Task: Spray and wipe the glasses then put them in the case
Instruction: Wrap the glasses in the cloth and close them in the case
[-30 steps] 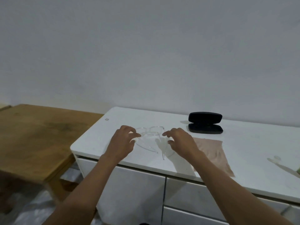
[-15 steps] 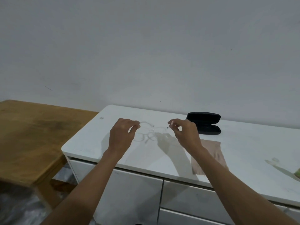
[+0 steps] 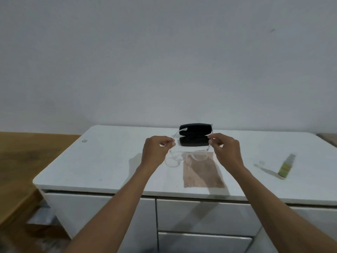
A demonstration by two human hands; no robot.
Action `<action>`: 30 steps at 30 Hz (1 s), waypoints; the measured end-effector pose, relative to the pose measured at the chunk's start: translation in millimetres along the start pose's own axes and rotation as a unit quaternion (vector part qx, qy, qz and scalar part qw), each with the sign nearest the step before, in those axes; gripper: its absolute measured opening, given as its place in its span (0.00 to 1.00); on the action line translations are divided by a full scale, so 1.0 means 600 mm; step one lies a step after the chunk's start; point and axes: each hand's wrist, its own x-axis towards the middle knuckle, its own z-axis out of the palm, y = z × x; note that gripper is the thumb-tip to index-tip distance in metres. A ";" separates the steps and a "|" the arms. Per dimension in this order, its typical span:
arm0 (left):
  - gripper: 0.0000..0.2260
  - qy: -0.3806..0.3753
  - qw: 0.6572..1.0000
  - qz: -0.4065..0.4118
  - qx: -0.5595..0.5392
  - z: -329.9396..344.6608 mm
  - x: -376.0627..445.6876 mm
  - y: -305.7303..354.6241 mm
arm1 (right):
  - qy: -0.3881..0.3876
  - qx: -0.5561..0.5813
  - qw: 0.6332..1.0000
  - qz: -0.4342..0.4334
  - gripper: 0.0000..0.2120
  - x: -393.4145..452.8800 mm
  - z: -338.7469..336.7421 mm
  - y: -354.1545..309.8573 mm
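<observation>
The label on the spray bottle (image 3: 286, 166) near the worktop's (image 3: 109, 161) right edge is unreadable. Left hand (image 3: 156, 152) and right hand (image 3: 226, 150) each pinch one temple of the clear glasses (image 3: 189, 156), held above the cloth (image 3: 202, 174) before the open black case (image 3: 196, 137).

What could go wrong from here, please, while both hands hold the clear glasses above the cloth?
The glasses hang from thin temple arms pinched by the left hand and right hand; a loose grip could drop them, or the arms could be bent apart. The clear frame is hard to see against the white counter. Reaching for the spray bottle leaves them in one hand.
</observation>
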 end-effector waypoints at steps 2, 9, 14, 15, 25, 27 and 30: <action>0.03 -0.022 1.000 -0.001 -0.009 0.023 -0.005 0.013 | 0.002 -0.001 1.000 0.017 0.07 -0.008 -0.022 0.019; 0.03 -0.060 0.998 -0.011 0.001 0.063 -0.013 0.020 | -0.011 -0.005 0.999 0.046 0.06 -0.027 -0.051 0.062; 0.04 -0.056 0.998 -0.009 0.023 0.064 -0.012 0.010 | -0.023 -0.001 0.998 0.054 0.06 -0.028 -0.043 0.070; 0.04 -0.055 0.998 -0.011 0.025 0.062 -0.011 0.007 | -0.025 -0.002 0.998 0.052 0.06 -0.027 -0.041 0.070; 0.04 -0.058 0.998 -0.012 0.035 0.066 -0.013 -0.008 | -0.052 -0.003 0.997 0.054 0.07 -0.036 -0.035 0.080; 0.05 -0.064 0.997 -0.008 0.040 0.066 -0.014 -0.009 | -0.063 -0.007 0.996 0.056 0.09 -0.034 -0.038 0.082; 0.05 -0.067 0.997 -0.009 0.039 0.064 -0.015 -0.012 | -0.081 -0.013 0.995 0.062 0.10 -0.034 -0.041 0.083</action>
